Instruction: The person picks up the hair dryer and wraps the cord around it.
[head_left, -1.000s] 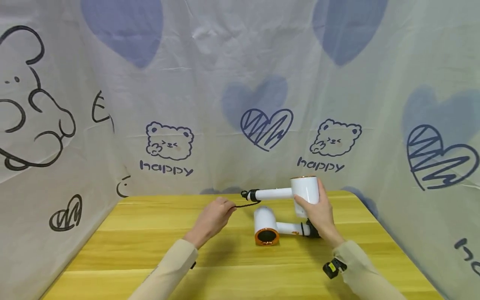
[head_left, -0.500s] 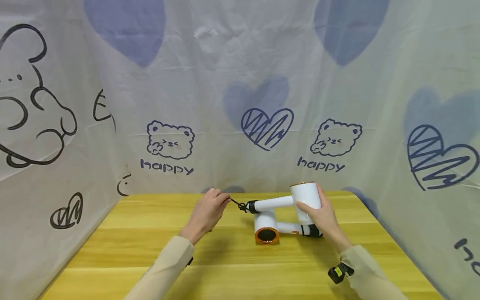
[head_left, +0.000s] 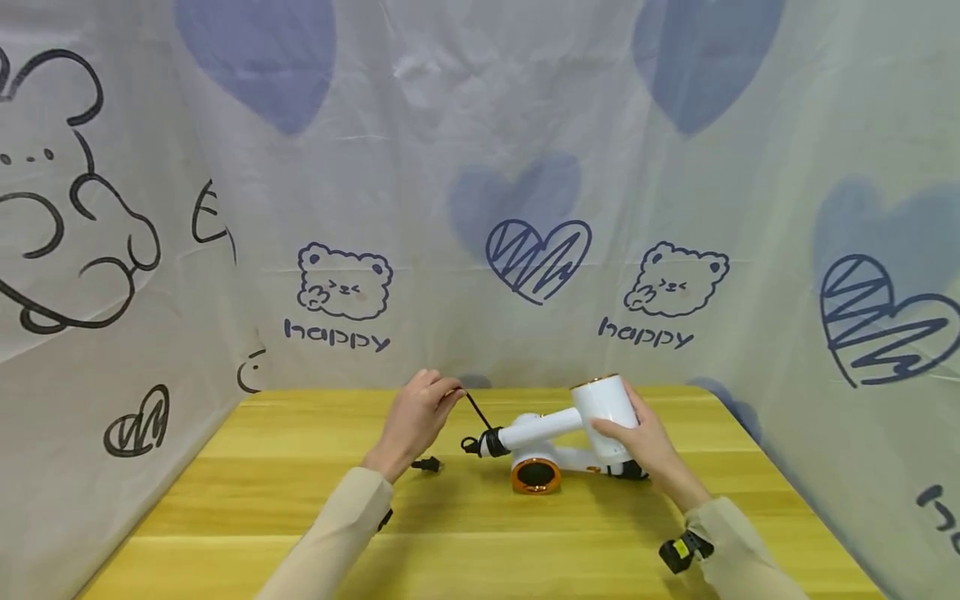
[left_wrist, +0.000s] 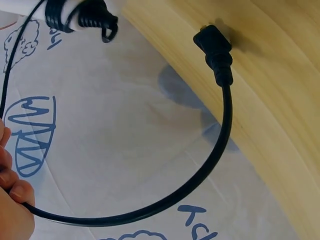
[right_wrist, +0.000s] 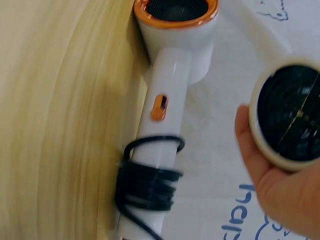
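Note:
My right hand (head_left: 645, 442) grips the barrel of a white hair dryer (head_left: 606, 417), raised over the table with its handle sloping down to the left. Black cord is wound round the handle's end (head_left: 492, 442). From there a length of cord (head_left: 478, 410) runs straight up to my left hand (head_left: 415, 421), which pinches it. In the left wrist view the cord's free end curves round to a black plug (left_wrist: 215, 50). A second white hair dryer (right_wrist: 172, 75) with an orange rim lies on the table behind the held one, cord wrapped on its handle.
The wooden table (head_left: 262, 500) reaches back to a pale cloth (head_left: 435, 317) printed with hearts and bears, which also hangs at both sides. A small black camera (head_left: 684, 550) is worn on the right wrist.
The held hair dryer has tilted, its handle end dropping. My left hand has moved slightly up and left, and the cord now rises steeply to it. The plug has come into view beside the left wrist.

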